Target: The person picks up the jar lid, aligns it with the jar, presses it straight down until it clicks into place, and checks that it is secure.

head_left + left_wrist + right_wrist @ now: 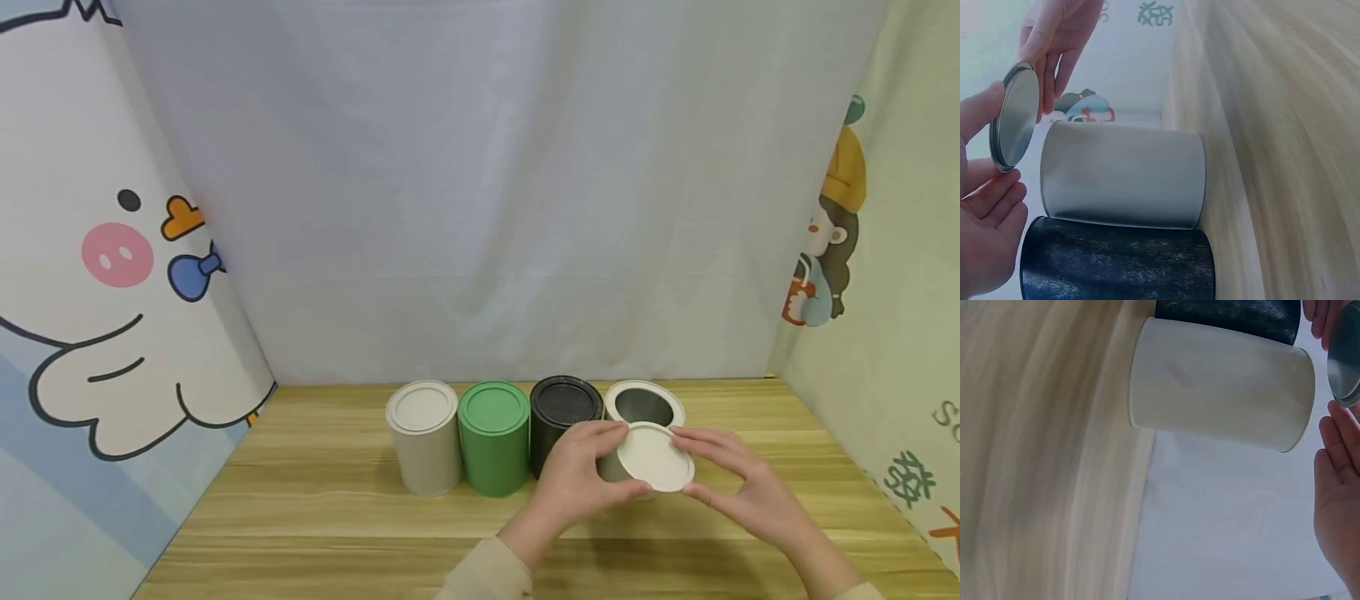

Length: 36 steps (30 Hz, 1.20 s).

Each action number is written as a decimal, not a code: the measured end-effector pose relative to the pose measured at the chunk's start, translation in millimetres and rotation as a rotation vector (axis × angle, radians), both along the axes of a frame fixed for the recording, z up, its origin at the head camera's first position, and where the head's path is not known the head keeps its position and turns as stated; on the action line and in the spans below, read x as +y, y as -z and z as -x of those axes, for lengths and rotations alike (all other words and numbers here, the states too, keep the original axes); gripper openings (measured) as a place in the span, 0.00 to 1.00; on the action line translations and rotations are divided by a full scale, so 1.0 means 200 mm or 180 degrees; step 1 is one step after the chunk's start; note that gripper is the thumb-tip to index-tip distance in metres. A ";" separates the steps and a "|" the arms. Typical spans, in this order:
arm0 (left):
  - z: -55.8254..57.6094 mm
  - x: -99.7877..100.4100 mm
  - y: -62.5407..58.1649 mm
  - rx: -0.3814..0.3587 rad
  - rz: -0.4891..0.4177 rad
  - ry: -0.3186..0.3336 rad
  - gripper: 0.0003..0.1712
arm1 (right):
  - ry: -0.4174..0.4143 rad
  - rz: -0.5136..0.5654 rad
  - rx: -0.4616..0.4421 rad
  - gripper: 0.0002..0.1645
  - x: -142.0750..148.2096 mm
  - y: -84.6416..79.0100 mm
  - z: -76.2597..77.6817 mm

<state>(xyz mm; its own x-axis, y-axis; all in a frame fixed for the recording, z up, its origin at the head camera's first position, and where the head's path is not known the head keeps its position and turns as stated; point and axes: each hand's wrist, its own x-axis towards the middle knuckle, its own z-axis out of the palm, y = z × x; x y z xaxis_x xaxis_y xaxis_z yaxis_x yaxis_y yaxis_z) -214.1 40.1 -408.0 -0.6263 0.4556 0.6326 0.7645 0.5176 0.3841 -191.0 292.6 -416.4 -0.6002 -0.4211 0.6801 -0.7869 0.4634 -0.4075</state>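
A round white lid [657, 457] is held up in front of an open white can [678, 408], tilted, with its bare metal underside facing the cans in the left wrist view. My left hand [573, 475] grips the lid's left edge between thumb and fingers. At the opposite edge, my right hand [750, 483] holds it with thumb and fingertips. The can behind stands upright, its dark inside showing through the ringed top; the lid and my left fingers hide part of its side.
Left of the open can, a black can [567, 402], a green can [495, 446] and an off-white can [427, 454] stand in a row, lids on. They rest on a wood-grain table [315, 500] backed by a pale curtain [480, 192]. Printed cloths hang on both sides.
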 end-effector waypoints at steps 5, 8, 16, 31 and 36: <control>0.01 0.01 -0.03 0.0031 -0.0041 -0.0124 0.38 | 0.0104 0.0070 0.0000 0.40 0.00 -0.03 0.01; 0.02 0.02 -0.05 0.0033 -0.0049 -0.0165 0.38 | 0.0153 0.0096 -0.0043 0.40 0.00 -0.04 0.03; 0.06 0.04 -0.06 -0.0156 0.0005 -0.0247 0.35 | 0.0203 0.0213 -0.0140 0.40 0.02 -0.04 0.08; 0.13 0.09 -0.10 -0.0246 0.0075 -0.0595 0.31 | 0.0628 0.0313 -0.0629 0.25 0.00 -0.10 0.15; 0.15 0.11 -0.08 -0.0009 0.0277 -0.0741 0.29 | 0.0662 0.0269 -0.0708 0.25 0.00 -0.09 0.18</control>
